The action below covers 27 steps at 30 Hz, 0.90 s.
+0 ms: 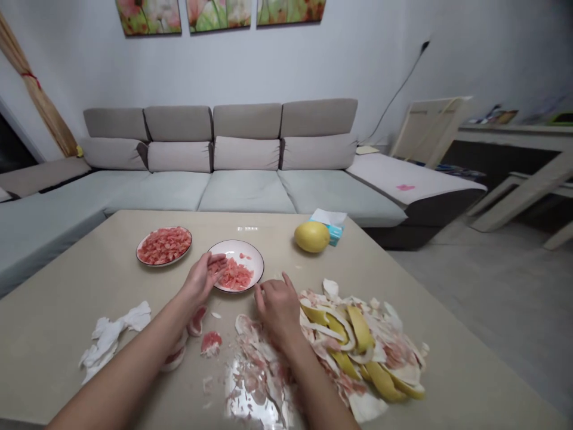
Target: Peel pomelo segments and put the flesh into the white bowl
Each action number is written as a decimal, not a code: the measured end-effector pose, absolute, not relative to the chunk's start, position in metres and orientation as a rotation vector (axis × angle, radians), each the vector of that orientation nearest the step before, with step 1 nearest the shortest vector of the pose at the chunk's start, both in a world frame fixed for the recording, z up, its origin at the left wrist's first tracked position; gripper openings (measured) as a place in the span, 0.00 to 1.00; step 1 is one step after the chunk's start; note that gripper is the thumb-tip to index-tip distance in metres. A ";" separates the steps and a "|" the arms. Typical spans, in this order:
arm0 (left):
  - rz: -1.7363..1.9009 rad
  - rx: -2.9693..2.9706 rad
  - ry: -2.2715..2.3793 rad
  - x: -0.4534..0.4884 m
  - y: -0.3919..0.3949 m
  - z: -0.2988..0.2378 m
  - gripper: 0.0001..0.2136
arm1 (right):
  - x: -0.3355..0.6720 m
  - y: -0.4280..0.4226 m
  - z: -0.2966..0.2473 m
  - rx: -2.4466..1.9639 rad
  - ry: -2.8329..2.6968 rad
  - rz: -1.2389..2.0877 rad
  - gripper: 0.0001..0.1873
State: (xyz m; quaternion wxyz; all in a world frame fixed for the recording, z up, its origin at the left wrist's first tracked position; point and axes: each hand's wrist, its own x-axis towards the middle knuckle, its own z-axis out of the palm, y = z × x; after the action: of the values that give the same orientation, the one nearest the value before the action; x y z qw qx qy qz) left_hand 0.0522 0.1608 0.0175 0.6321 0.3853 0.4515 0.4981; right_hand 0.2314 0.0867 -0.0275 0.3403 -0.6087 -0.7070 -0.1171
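My left hand [202, 279] is open, its fingers stretched over the left rim of a white plate [253, 254] with a dark edge. Pink pomelo flesh [237, 276] in small pieces lies on that plate. Just right of the plate's lower rim is my right hand [278, 306], its fingers mostly curled and one pointing up; whatever they may hold is hidden. Below the hands lie a pomelo segment [211, 343], another segment [197, 321] near my left wrist, and thin peeled membranes [255, 352].
A second plate [190, 243], heaped with pink flesh, stands at the left. A whole yellow pomelo [312, 237] sits before a blue tissue pack [335, 232]. Pomelo peel [360, 331] is piled at the right, and crumpled white tissue [110, 335] lies left. Beyond the table [403, 286] is a sofa [246, 188].
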 end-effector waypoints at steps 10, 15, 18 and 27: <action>0.819 1.812 1.233 0.064 0.211 0.001 0.16 | 0.237 0.094 -0.039 -1.333 -1.831 -0.436 0.14; 0.496 2.278 1.153 0.064 0.212 -0.005 0.20 | 0.232 0.097 -0.045 -1.331 -1.842 -0.483 0.12; 0.392 2.428 1.162 0.062 0.230 -0.004 0.15 | 0.232 0.098 -0.048 -1.345 -1.872 -0.480 0.12; 0.447 2.563 1.294 0.034 0.262 0.008 0.14 | 0.232 0.095 -0.042 -1.516 -1.890 -0.360 0.10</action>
State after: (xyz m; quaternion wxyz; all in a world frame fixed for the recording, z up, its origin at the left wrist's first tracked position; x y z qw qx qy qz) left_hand 0.0337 0.2623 0.0077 0.1176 0.8759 0.4422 0.1528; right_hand 0.2325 0.0953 -0.0417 0.3391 -0.5822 -0.7260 -0.1381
